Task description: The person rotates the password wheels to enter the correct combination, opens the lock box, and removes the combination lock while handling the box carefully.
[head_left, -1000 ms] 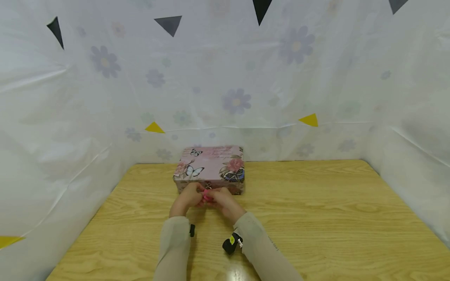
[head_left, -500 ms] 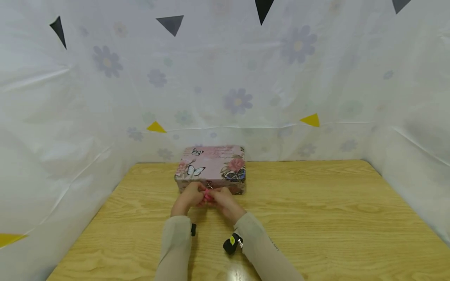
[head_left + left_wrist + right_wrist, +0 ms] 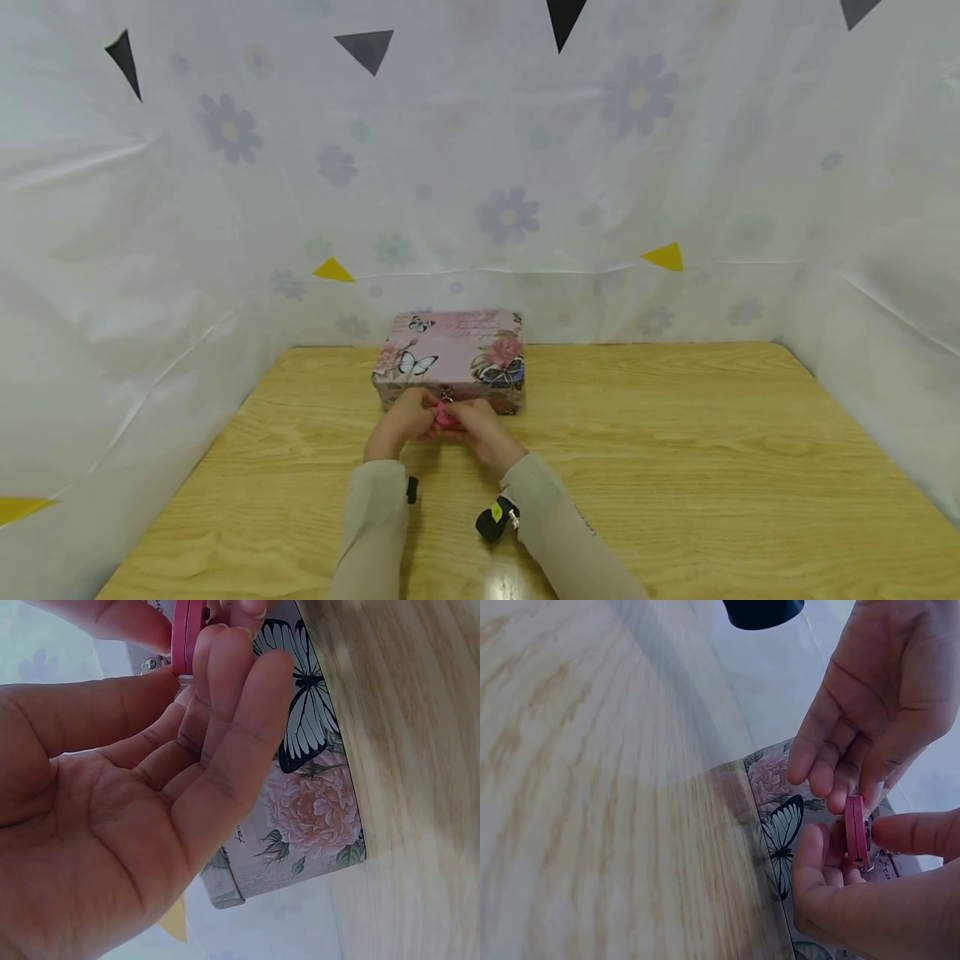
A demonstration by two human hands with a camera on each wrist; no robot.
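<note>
A pink padlock, with dark dials along one side in the right wrist view, is at the front clasp of a pink butterfly-and-rose box. The box lid is down. My left hand pinches the padlock body between thumb and fingers from the left. From the other side my right hand grips it, fingers bent behind and thumb at the dials. A metal loop shows above the padlock at the clasp. Fingers hide part of the padlock's body.
The box stands on a wood-grain table, near its back edge. White flowered sheeting hangs behind and at both sides. Black straps with small devices sit at the wrists.
Both hands stay at the padlock with small finger movements. A little more of its pink face shows now. The head view has shifted slightly.
</note>
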